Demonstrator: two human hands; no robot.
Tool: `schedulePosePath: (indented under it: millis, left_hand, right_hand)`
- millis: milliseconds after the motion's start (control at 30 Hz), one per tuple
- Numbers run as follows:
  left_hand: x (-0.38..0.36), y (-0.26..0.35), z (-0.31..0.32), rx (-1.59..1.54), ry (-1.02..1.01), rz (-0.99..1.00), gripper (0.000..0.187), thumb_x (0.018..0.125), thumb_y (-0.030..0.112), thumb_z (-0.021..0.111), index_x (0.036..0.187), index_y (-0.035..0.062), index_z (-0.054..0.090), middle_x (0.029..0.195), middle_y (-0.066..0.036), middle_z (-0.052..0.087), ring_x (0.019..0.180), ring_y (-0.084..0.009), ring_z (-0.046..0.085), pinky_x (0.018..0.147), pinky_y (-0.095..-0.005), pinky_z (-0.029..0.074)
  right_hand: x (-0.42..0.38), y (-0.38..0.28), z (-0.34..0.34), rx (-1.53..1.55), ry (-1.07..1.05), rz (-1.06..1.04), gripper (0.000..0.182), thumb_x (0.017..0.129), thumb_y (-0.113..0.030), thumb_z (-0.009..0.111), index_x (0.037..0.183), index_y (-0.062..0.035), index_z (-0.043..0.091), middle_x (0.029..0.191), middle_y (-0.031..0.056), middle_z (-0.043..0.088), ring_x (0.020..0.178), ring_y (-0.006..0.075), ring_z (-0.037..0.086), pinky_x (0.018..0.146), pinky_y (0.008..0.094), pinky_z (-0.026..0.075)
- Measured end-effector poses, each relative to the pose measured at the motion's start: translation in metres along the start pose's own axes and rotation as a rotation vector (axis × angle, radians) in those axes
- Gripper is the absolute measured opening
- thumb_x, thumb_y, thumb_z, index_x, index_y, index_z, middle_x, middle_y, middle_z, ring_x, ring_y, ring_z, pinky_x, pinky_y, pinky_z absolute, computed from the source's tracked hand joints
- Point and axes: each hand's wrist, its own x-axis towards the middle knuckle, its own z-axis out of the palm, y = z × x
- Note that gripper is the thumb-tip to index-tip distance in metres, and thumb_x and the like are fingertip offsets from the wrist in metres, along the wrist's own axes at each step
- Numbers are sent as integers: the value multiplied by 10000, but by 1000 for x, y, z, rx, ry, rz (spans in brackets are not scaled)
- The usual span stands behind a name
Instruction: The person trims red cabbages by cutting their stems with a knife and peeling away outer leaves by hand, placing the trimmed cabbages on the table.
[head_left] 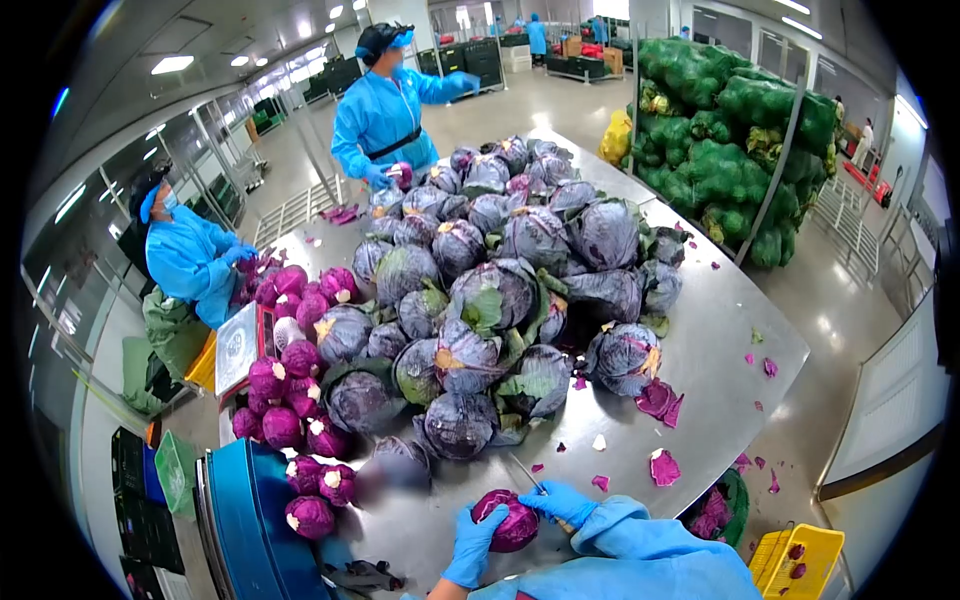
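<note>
My left hand [474, 545], in a blue glove, is wrapped round the left side of a peeled red cabbage [508, 520] near the table's front edge. At the cabbage's upper right, my right hand [562, 503], also gloved, grips a knife [527, 473] whose thin blade points up and to the left. Just beyond lies a big heap of untrimmed purple cabbages [458, 425] with dark outer leaves. Peeled, bright purple cabbages [283, 427] with pale cut stems are piled to the left.
Leaf scraps [664, 467] lie on the steel table [720, 400]. A blue bin [250, 510] stands front left, a green basket [737, 505] and yellow crate [800, 560] lower right. Two co-workers [385, 115] in blue gowns stand across the table. Green net sacks [735, 150] fill a rack.
</note>
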Motion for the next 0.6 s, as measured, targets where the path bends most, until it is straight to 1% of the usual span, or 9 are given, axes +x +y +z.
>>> schedulePosePath:
  millis: [33, 167, 200, 267, 300, 400, 433, 533, 600]
  left_hand:
    - [-3, 11, -2, -86, -116, -104, 697, 748, 315, 818, 1257, -31, 491, 1144, -137, 595, 1006, -201, 598, 865, -315, 496]
    - [18, -25, -9, -192, -163, -51, 651, 732, 303, 834, 1212, -13, 527, 1054, -106, 640, 907, -187, 632, 817, -311, 521]
    - [16, -24, -5, -203, -113, -20, 362, 800, 185, 761, 1085, -13, 660, 952, -72, 700, 854, -143, 659, 801, -278, 527]
    - [-9, 11, -9, -207, -281, -27, 575, 841, 278, 727, 1292, -10, 519, 1146, -129, 636, 1004, -187, 629, 848, -279, 527]
    - [-16, 19, -9, -157, -250, -10, 526, 851, 284, 713, 1242, -28, 554, 1122, -126, 645, 971, -187, 641, 837, -279, 527]
    - [-18, 14, -18, -137, -287, -64, 523, 845, 281, 719, 1239, -20, 551, 1122, -122, 642, 930, -194, 651, 803, -284, 534]
    - [-28, 23, -15, -257, -302, -96, 558, 841, 293, 728, 1257, -22, 528, 1137, -129, 636, 933, -210, 660, 816, -298, 545]
    - [-36, 17, -12, -338, -269, -81, 591, 842, 311, 731, 1283, -13, 507, 1151, -146, 631, 991, -230, 654, 845, -318, 553]
    - [-45, 31, -7, -385, -253, -198, 585, 852, 311, 721, 1297, -1, 502, 1168, -147, 627, 1037, -227, 639, 892, -330, 540]
  right_hand:
    - [1, 1, -1, 7, -10, 5, 396, 831, -481, 716, 854, -99, 612, 660, -10, 528, 543, 78, 445, 480, 235, 356]
    - [1, 12, 3, 73, 28, -28, 428, 812, -515, 721, 871, -107, 606, 669, -14, 522, 556, 83, 441, 490, 235, 359]
    - [-1, 13, 5, 99, 42, -53, 443, 809, -529, 717, 884, -107, 607, 672, -13, 523, 558, 85, 442, 491, 236, 360]
    - [-5, 13, 5, 99, 41, -43, 428, 813, -512, 719, 911, -111, 609, 702, -18, 522, 571, 82, 431, 496, 231, 349]
    - [-3, 16, 4, 84, 34, -52, 424, 818, -507, 714, 917, -108, 612, 698, -16, 522, 570, 83, 433, 492, 232, 347]
    - [-5, 18, 4, 91, 30, -35, 377, 849, -461, 694, 930, -102, 610, 697, -11, 521, 562, 82, 431, 493, 237, 355]
    - [-7, 16, 4, 99, 31, -21, 356, 862, -440, 686, 933, -100, 609, 699, -10, 520, 559, 81, 429, 497, 238, 360]
    - [-3, 19, 4, 78, 39, -16, 342, 872, -423, 673, 937, -92, 620, 690, -8, 519, 559, 83, 438, 495, 243, 363]
    - [-7, 17, 4, 12, 56, -24, 323, 874, -407, 670, 925, -91, 624, 684, -7, 520, 557, 86, 439, 495, 246, 363]
